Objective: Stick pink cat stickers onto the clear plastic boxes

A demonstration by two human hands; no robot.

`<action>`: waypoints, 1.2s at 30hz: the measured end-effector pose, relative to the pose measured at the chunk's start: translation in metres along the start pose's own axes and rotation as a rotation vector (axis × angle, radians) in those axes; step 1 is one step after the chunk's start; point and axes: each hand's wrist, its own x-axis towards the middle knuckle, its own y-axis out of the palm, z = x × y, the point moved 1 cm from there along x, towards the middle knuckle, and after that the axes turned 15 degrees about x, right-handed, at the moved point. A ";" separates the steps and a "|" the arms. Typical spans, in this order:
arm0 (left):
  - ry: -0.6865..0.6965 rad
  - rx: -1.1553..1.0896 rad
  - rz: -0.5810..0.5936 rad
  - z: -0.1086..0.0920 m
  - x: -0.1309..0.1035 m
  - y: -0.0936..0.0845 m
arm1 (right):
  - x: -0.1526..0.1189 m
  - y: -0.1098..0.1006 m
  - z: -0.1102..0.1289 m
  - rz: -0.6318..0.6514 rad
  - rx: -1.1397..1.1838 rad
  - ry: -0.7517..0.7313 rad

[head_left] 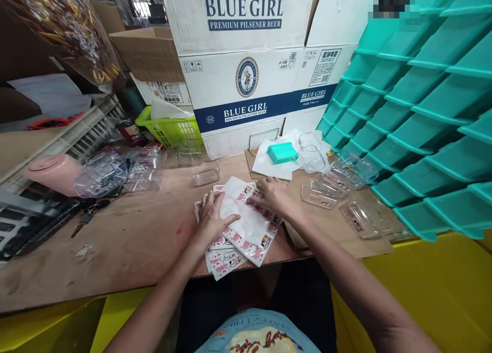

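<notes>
A loose stack of sticker sheets [251, 255] printed with pink and cartoon figures lies at the table's front edge. A blank white piece of paper [246, 222] covers part of the top sheet. My left hand [211, 212] rests on the left side of the stack, open, its thumb stretched over the white paper. On the upper right part of the top sheet lies my right hand [274, 195], its fingers bent and apart, the tips touching the sheet. Whether a sticker is under those fingertips cannot be seen.
Clear plastic cases [323, 194] with stickers lie at right, others at left. A turquoise tray [282, 153] sits on white paper. Behind stand a beer carton [246, 81] and a green basket [172, 130]. Stacked turquoise bins [423, 117] rise at right. Keys [90, 214] lie left.
</notes>
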 end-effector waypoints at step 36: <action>-0.504 -1.372 0.170 -0.024 0.004 -0.027 | -0.020 0.037 0.042 -0.248 0.422 -0.524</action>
